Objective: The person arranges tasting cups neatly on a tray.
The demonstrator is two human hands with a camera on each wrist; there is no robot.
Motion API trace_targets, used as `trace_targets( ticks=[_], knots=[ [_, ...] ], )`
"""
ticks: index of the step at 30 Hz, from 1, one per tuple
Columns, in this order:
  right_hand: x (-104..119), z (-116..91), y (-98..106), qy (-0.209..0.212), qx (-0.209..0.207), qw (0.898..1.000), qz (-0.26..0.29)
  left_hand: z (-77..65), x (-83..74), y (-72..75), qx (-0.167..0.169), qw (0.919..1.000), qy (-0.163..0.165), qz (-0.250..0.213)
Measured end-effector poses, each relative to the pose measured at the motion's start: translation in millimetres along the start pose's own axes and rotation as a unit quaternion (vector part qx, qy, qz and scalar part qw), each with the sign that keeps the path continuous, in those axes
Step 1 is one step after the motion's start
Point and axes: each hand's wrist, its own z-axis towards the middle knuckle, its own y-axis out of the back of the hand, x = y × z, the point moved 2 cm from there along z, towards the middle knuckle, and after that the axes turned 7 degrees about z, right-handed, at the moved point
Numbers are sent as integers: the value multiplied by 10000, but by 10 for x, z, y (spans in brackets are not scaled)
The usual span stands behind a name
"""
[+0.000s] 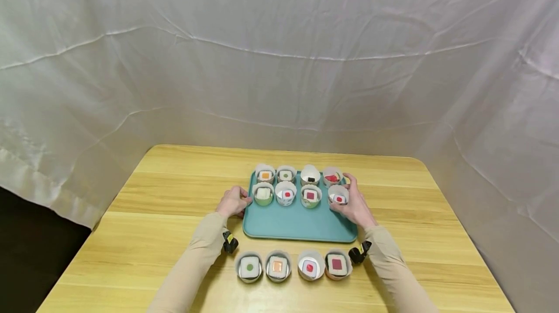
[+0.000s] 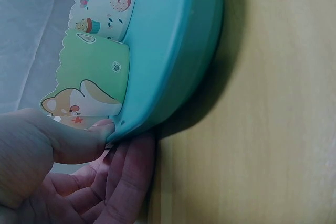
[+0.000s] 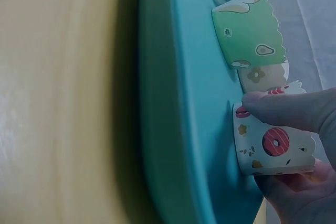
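Note:
A teal tray [image 1: 288,223] lies on the table and bears two rows of paper baking cups. My left hand [image 1: 234,201] pinches the tray's left edge, thumb on the rim and fingers below, beside a green baking cup [image 2: 100,72] with a dog print. At the right end of the front row, my right hand [image 1: 355,206] holds a white baking cup [image 3: 275,142] with donut prints between thumb and fingers. Inside that cup sits a white piece [image 1: 339,199] with a red centre. Whether the cup's base touches the tray I cannot tell.
In front of the tray, several more cups stand in a row on the wooden table [image 1: 153,235], among them one with a green-centred piece [image 1: 250,267] and one with a dark red-centred piece [image 1: 337,265]. Behind the table hangs a pale curtain [image 1: 279,85].

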Motion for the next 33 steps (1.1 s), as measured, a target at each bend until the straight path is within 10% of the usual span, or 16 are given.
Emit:
trace_targets(
  ticks=[25, 33],
  knots=[
    [32, 9, -46, 84, 82, 9999, -19, -5, 2, -10, -30, 10000, 18, -1],
    [-66, -15, 28, 121, -56, 9965, 830, -10, -6, -1, -11, 10000, 29, 8]
  ],
)
